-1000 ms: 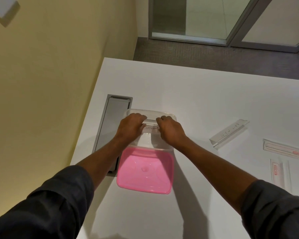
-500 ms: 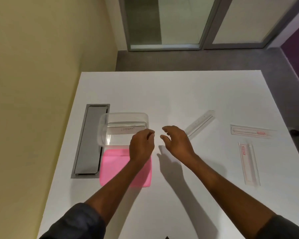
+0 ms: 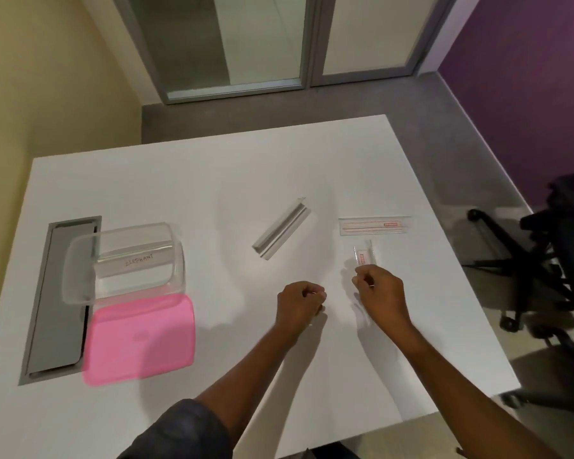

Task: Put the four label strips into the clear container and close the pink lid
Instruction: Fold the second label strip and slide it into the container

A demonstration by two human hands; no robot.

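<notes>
The clear container (image 3: 80, 276) stands at the table's left with one label strip (image 3: 135, 261) marked ELEPHANT lying inside. The pink lid (image 3: 140, 339) lies flat just in front of it, off the container. Three more label strips lie on the table: a diagonal one (image 3: 280, 233) in the middle, a flat one (image 3: 373, 225) at the right, and a short-looking one (image 3: 365, 255) below that. My right hand (image 3: 380, 294) pinches the near end of this last strip and hides its lower half. My left hand (image 3: 300, 304) rests beside it as a loose fist, holding nothing.
A grey cable tray (image 3: 60, 299) is set into the white table (image 3: 246, 173) left of the container. A black office chair (image 3: 550, 260) stands off the table's right edge. A yellow wall runs along the left.
Both hands have left the container and moved right across the table. My right hand has reached the nearest strip at the right and closed on its end. The view has swung right.
</notes>
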